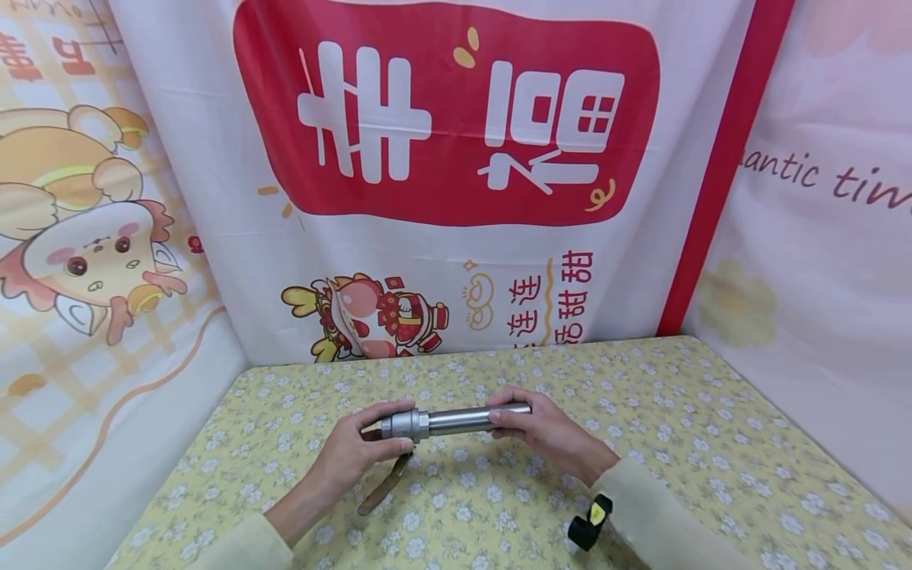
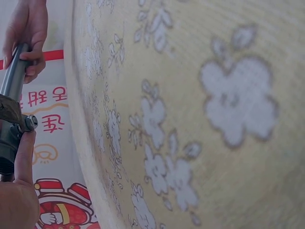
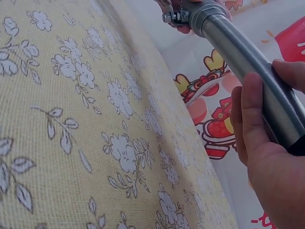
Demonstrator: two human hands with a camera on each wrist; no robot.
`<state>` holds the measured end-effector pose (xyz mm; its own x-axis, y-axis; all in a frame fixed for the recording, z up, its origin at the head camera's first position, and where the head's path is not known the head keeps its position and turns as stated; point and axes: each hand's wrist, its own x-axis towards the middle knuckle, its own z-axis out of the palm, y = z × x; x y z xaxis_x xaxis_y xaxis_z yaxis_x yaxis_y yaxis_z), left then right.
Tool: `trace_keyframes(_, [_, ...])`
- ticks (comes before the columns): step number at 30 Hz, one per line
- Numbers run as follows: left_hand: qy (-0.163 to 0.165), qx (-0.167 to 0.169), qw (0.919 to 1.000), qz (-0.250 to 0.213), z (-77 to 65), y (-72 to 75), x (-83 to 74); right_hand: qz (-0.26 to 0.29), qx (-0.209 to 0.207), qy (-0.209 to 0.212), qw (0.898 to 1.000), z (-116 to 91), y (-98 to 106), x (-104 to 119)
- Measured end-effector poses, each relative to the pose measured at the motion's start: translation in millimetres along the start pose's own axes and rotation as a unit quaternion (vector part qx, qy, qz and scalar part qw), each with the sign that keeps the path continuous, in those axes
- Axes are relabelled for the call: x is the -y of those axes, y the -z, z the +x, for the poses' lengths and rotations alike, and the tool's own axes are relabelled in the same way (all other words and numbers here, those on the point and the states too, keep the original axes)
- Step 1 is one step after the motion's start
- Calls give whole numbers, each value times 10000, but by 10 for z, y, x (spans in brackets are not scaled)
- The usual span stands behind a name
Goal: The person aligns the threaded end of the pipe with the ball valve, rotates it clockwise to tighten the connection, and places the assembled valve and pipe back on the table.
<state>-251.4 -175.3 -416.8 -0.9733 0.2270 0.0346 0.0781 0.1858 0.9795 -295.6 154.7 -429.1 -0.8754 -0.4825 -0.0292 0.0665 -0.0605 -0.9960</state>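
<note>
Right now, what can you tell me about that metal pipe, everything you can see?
The pipe is a straight, smooth cylinder, silver-grey and shiny like bare steel. It is held nearly level above the flowered tablecloth. One end meets a chunky metal fitting, which the left hand holds; whether it is screwed in, I cannot tell. The right hand grips the pipe near its other end, which is free and looks dark.

Valve (image 1: 412, 425) left of pipe (image 1: 459, 420); backdrop (image 1: 456, 241) behind.
</note>
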Motion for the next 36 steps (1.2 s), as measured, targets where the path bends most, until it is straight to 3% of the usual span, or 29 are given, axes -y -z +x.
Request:
trace_keyframes(13, [23,-1,10000,-7,-6,4,1,186,560,230,9980,-23,55,-22])
trace_keyframes(36, [43,-109,9999,14,-4,-18,14,91,473,130,9988,-22,76,-35])
